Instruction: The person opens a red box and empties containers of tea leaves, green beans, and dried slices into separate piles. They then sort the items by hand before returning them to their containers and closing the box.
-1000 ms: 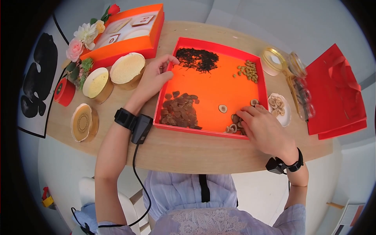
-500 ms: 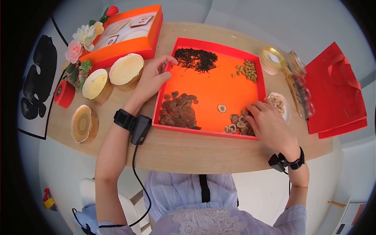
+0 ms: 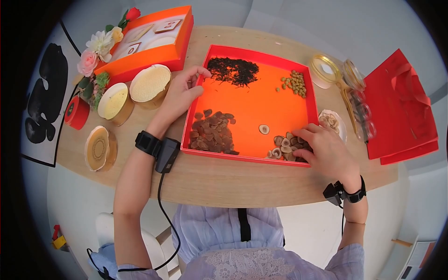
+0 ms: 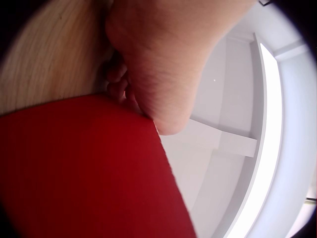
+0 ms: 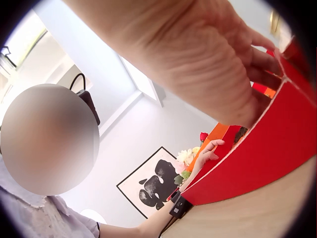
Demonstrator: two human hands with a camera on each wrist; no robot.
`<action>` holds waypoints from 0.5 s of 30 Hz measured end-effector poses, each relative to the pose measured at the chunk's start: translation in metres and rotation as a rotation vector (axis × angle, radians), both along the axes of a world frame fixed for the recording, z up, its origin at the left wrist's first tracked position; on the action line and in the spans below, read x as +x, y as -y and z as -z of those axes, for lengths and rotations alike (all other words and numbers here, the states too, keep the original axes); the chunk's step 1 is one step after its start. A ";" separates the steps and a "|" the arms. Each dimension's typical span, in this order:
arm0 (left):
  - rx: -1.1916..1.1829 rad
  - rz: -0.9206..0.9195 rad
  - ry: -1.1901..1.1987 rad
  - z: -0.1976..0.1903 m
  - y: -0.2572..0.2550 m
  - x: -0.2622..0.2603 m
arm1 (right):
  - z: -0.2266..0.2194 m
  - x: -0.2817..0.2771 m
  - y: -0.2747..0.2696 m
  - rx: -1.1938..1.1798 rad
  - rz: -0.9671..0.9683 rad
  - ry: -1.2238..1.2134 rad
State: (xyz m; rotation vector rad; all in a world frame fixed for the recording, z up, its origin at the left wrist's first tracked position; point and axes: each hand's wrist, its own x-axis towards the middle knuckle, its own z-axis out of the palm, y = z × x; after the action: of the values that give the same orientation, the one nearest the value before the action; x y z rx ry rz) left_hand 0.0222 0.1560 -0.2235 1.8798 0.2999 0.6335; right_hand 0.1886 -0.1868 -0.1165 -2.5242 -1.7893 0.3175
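Observation:
On the table lies a shallow red box (image 3: 311, 88) with an orange floor (image 3: 252, 109). My left hand (image 3: 184, 92) holds its left wall, thumb and index finger at the rim; in the left wrist view, other fingers curl outside. My right hand (image 3: 329, 148) reaches over the near right corner, thumb and fingers spread over a pile of dried oval slices (image 3: 284, 148) with pale rims, its fingertips partly hidden. One slice (image 3: 264, 129) lies apart. The other corners hold flat brown dried pieces (image 3: 212, 131), black shreds (image 3: 232, 70) and greenish-brown buds (image 3: 295, 84).
A white dish (image 3: 343, 133) of similar slices stands right of the box, near a glass jar (image 3: 325, 68) and red paper bag (image 3: 396, 112). At left are gold-sided bowls (image 3: 151, 83), a small red tin (image 3: 77, 111), artificial flowers (image 3: 100, 45) and an orange gift box (image 3: 179, 39).
My right hand has shifted right and toward me over the slice pile, its thumb now spread from the fingers. More slices show beside it. My left hand stays at the box wall.

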 end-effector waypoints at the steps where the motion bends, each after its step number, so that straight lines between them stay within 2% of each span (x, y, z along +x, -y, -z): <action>1: 0.000 0.005 0.002 0.000 0.000 0.000 | 0.001 0.001 0.000 -0.001 -0.004 0.009; 15: 0.024 -0.010 0.001 -0.002 0.002 0.000 | 0.009 0.003 0.000 0.109 -0.033 -0.056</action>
State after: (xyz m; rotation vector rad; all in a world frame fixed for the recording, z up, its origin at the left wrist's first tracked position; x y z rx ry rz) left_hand 0.0221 0.1539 -0.2214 1.9023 0.3022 0.6478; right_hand 0.1913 -0.1868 -0.1253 -2.3905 -1.7788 0.2804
